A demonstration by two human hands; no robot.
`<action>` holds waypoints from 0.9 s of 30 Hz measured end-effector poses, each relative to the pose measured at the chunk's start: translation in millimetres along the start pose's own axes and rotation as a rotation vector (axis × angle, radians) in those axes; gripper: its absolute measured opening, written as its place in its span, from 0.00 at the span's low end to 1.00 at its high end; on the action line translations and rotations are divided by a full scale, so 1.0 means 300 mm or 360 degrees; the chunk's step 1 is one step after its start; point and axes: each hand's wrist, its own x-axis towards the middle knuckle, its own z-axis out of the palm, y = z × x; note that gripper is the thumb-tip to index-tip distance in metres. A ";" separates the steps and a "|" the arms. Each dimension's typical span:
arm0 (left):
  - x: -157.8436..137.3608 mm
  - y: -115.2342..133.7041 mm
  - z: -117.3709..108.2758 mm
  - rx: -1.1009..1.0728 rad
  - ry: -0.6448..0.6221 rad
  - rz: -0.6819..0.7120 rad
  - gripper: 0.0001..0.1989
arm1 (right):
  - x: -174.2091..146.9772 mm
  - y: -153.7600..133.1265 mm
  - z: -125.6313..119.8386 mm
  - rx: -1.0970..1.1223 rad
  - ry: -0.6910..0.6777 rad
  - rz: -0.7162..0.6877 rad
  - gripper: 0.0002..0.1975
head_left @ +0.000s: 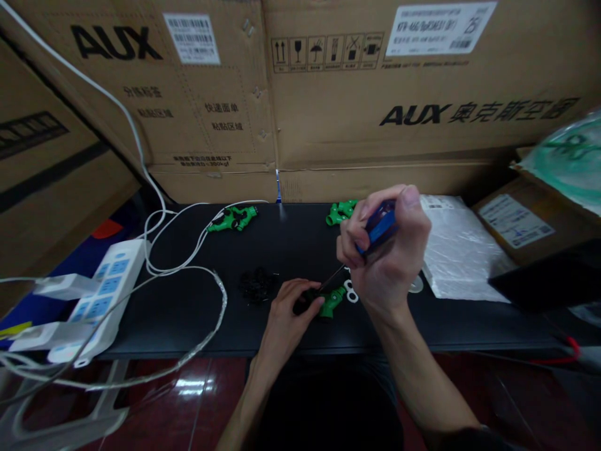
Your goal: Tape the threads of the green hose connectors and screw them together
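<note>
My right hand (389, 244) is wrapped round the blue handle of a screwdriver (382, 224). The thin shaft slants down to the left, its tip at a small black part by my left fingers. My left hand (288, 319) is closed on this black part (305, 302), holding it against a green plastic fitting (332, 303) on the black table. Whether the tip sits in a screw cannot be made out. White rings (351, 292) lie just right of the fitting. A pile of small black parts (257, 285) lies left of my left hand.
Green fittings lie at the back left (233, 218) and back centre (341, 212) of the table (188, 319). A power strip (101, 300) with white cables is at left. A white foam-wrapped packet (462, 257) lies right. Cardboard boxes (328, 138) wall the back.
</note>
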 end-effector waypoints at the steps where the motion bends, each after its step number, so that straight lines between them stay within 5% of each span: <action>1: 0.000 0.000 0.001 0.0000 0.0003 0.0004 0.11 | -0.005 0.002 0.002 -0.0006 0.0008 -0.0018 0.17; 6: 0.000 -0.005 0.005 0.0001 0.0017 0.0021 0.10 | -0.037 0.001 0.021 -0.0113 0.0031 -0.0052 0.12; 12: -0.001 -0.016 0.009 0.0019 0.0021 0.0007 0.11 | -0.013 -0.025 -0.010 0.0046 -0.0730 0.0284 0.17; 15: -0.001 -0.020 0.010 0.0024 0.0022 0.0005 0.12 | 0.012 -0.033 -0.016 0.0019 -0.0882 0.0382 0.19; 19: 0.001 -0.015 0.006 0.0017 0.0026 0.0008 0.10 | 0.011 -0.028 0.021 -0.0212 -0.0526 0.0181 0.11; 23: 0.005 -0.001 -0.002 0.0011 -0.0003 0.0001 0.08 | -0.021 -0.018 0.056 -0.0500 -0.0124 -0.0042 0.13; 27: 0.007 0.005 -0.006 0.0005 -0.0014 -0.0016 0.09 | -0.047 -0.024 0.061 -0.0677 -0.0028 -0.0162 0.17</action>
